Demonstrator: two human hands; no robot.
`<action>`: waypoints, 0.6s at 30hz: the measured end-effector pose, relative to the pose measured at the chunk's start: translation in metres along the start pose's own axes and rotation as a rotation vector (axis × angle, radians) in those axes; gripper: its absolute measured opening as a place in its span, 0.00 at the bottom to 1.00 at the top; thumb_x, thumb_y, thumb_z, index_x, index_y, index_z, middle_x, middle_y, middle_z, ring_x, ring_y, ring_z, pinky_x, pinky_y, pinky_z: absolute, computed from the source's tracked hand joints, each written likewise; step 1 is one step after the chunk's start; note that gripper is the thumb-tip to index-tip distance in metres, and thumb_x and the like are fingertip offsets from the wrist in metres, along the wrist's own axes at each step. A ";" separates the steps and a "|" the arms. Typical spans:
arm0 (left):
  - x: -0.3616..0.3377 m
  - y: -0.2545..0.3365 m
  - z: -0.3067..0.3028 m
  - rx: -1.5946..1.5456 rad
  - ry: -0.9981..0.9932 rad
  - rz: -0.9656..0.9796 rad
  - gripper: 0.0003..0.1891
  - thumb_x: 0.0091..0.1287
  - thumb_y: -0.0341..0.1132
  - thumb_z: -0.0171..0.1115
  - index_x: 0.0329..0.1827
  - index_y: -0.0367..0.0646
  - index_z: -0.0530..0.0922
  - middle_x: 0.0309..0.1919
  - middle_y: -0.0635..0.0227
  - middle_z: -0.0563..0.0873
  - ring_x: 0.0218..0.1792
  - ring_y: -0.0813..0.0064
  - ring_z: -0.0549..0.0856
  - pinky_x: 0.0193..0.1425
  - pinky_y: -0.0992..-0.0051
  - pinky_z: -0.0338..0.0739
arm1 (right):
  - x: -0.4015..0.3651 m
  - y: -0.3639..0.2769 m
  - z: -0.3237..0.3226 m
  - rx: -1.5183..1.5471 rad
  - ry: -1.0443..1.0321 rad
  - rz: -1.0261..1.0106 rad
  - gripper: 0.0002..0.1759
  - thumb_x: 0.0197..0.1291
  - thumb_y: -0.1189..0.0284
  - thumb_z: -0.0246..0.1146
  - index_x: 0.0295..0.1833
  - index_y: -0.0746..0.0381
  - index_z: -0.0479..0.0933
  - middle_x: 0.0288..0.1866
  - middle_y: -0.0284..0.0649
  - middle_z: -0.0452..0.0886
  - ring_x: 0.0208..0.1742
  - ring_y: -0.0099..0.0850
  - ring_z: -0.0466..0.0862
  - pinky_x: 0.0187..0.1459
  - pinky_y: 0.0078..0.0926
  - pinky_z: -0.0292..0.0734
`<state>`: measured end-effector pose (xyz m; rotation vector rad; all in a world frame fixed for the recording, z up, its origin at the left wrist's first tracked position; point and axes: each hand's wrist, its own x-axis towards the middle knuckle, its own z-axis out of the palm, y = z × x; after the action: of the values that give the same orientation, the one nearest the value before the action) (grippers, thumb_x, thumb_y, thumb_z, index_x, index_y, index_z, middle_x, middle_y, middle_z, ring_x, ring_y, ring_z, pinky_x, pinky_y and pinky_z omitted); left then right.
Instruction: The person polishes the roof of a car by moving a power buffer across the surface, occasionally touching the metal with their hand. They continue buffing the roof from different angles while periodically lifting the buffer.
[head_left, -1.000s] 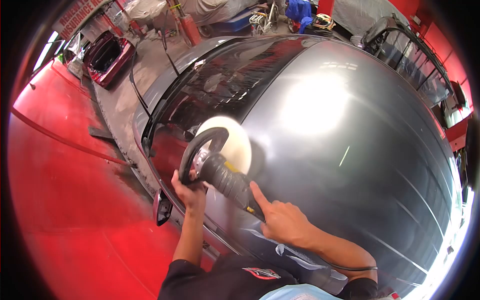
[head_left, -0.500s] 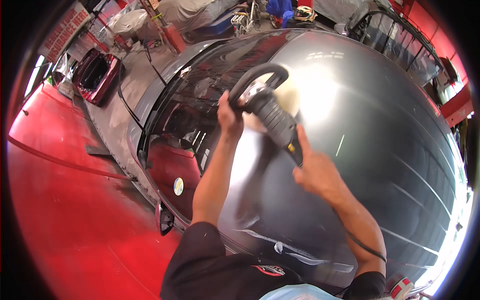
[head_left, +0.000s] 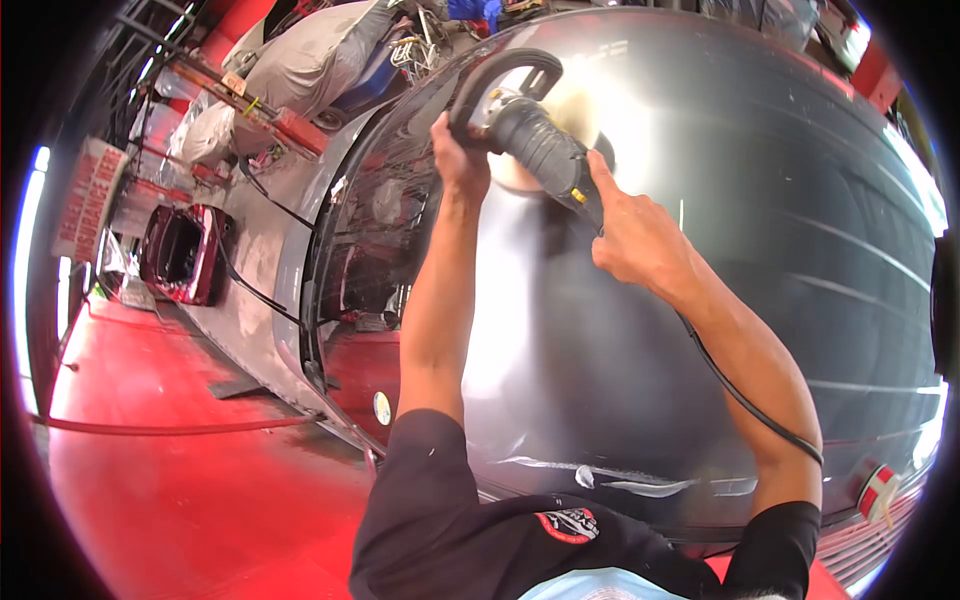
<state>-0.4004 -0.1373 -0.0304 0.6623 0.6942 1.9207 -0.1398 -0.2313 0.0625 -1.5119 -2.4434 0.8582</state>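
Observation:
A black car polisher [head_left: 540, 145] with a big loop handle lies against the dark grey car roof [head_left: 640, 370]. My left hand [head_left: 460, 160] is wrapped round the side of its loop handle. Round the rear grip of its body, my right hand [head_left: 640, 235] is closed, with the index finger stretched along the casing. Part of a pale round pad [head_left: 590, 115] shows beneath the polisher's head; the rest is hidden. The black power cord [head_left: 740, 390] runs from the rear grip over my right forearm. White compound smears [head_left: 620, 487] streak the roof's near edge.
The windscreen [head_left: 375, 240] and raised wiper arms [head_left: 265, 290] are left of the roof. A red panel or floor [head_left: 220, 480] fills the lower left. Further off are a dark red car part [head_left: 185, 255], a covered vehicle [head_left: 310, 65] and a red-and-white container [head_left: 878, 492] at the right.
The view has tilted and turned. Both hands and the polisher have moved toward the roof's far side, with the arms stretched further. Both grips are unchanged.

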 end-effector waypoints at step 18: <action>-0.343 0.115 -0.055 0.085 0.701 0.275 0.17 0.70 0.47 0.50 0.27 0.46 0.73 0.21 0.73 0.75 0.27 0.79 0.76 0.40 0.74 0.77 | -0.155 -0.030 0.082 0.069 -0.465 -0.417 0.52 0.50 0.77 0.61 0.80 0.57 0.43 0.30 0.58 0.81 0.31 0.54 0.84 0.31 0.51 0.79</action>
<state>-0.3707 -0.5021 -0.0400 0.1128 1.1653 2.4096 -0.1209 -0.4058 0.0373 -0.7877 -2.8501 1.2903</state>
